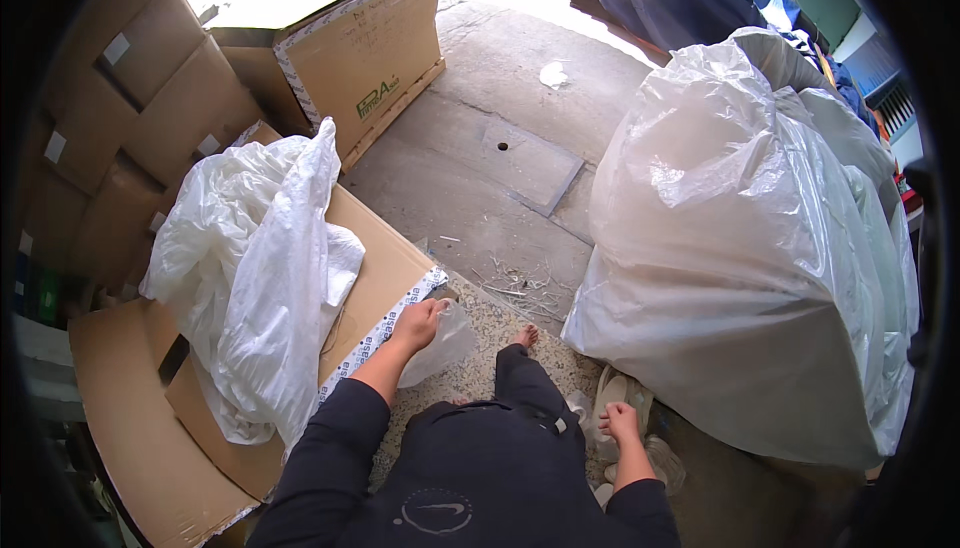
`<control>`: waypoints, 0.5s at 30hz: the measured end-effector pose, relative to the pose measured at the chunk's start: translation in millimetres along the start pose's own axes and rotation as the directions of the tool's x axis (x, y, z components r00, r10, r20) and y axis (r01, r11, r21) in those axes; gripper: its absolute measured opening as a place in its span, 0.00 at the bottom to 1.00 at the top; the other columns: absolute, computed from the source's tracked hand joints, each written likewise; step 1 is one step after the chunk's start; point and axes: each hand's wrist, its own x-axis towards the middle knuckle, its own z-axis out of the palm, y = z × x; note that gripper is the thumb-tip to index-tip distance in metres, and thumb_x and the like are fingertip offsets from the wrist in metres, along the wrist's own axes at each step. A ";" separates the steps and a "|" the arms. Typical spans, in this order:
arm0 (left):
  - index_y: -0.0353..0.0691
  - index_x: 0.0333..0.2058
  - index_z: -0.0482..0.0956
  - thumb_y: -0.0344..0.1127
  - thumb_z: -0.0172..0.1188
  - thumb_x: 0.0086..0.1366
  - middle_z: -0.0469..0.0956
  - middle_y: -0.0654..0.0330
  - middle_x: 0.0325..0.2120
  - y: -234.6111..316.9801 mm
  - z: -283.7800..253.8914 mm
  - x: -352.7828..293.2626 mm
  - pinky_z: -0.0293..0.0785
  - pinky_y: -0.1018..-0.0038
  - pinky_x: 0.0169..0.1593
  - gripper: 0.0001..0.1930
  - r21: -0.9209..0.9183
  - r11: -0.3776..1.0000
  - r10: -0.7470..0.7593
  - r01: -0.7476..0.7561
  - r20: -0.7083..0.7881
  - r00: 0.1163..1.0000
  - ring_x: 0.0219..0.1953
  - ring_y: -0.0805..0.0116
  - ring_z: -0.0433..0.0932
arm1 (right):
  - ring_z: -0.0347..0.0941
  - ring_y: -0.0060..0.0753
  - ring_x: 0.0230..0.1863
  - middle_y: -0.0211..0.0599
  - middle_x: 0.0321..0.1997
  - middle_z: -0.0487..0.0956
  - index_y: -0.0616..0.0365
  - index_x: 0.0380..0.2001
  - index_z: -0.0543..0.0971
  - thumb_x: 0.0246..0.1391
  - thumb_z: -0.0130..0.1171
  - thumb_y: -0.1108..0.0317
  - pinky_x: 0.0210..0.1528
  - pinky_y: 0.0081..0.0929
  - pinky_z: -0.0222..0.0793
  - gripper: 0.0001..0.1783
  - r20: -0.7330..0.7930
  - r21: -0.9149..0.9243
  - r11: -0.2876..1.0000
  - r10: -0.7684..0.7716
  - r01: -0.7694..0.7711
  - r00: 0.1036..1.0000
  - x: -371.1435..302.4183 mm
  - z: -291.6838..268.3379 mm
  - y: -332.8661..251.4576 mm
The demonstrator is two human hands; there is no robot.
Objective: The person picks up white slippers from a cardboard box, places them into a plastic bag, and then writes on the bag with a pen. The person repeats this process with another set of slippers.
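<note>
My left hand (415,326) is closed on a thin clear plastic bag (443,345), which hangs limp beside the taped edge of a large open cardboard box (385,248). White woven sheeting (265,268) spills in a crumpled heap over that box, to the left of the hand. My right hand (620,423) is held low at my right side with its fingers curled in. Whatever it may hold is hidden. Below it on the floor lie pale shoes (612,388) and some crumpled clear plastic (663,463).
A big load under translucent plastic sheeting (720,238) takes up the right. Another large carton (370,68) rests on a wooden pallet at the back left, near stacked brown boxes (130,78). Loose strips (520,283) litter the concrete ahead of my bare foot (527,334).
</note>
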 end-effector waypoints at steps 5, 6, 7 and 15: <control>0.37 0.34 0.78 0.52 0.47 0.67 0.78 0.42 0.30 12.7 34.2 40.3 0.70 0.55 0.40 0.22 -0.033 0.990 -0.137 0.141 0.094 0.986 0.37 0.40 0.76 | 0.77 0.30 0.23 0.40 0.30 0.81 0.61 0.36 0.80 0.57 0.54 0.58 0.26 0.29 0.73 0.16 0.086 -0.403 0.904 -0.117 0.142 0.989 100.7 53.9 -163.1; 0.38 0.35 0.79 0.52 0.48 0.67 0.78 0.42 0.30 20.5 41.5 41.3 0.70 0.54 0.40 0.22 -0.049 0.985 -0.159 0.164 0.099 0.982 0.37 0.41 0.77 | 0.78 0.34 0.25 0.43 0.31 0.82 0.61 0.36 0.81 0.56 0.54 0.57 0.30 0.31 0.73 0.17 0.195 -0.519 0.799 -0.235 0.304 0.952 108.7 62.9 -194.4; 0.38 0.35 0.79 0.52 0.48 0.67 0.78 0.42 0.30 30.8 49.4 45.4 0.70 0.54 0.39 0.21 0.018 0.994 -0.110 0.108 0.136 0.985 0.37 0.41 0.77 | 0.79 0.38 0.28 0.46 0.32 0.82 0.61 0.36 0.81 0.55 0.55 0.56 0.34 0.33 0.74 0.18 0.295 -0.608 0.661 -0.325 0.439 0.898 123.8 75.8 -237.5; 0.32 0.31 0.76 0.52 0.55 0.63 0.76 0.41 0.23 29.8 77.8 229.3 0.69 0.59 0.32 0.22 -0.155 0.967 -0.187 0.200 0.094 0.978 0.28 0.44 0.76 | 0.76 0.51 0.45 0.49 0.40 0.81 0.57 0.38 0.81 0.53 0.55 0.56 0.48 0.41 0.71 0.17 0.538 -0.512 0.403 -0.538 0.759 0.649 199.7 170.7 -510.8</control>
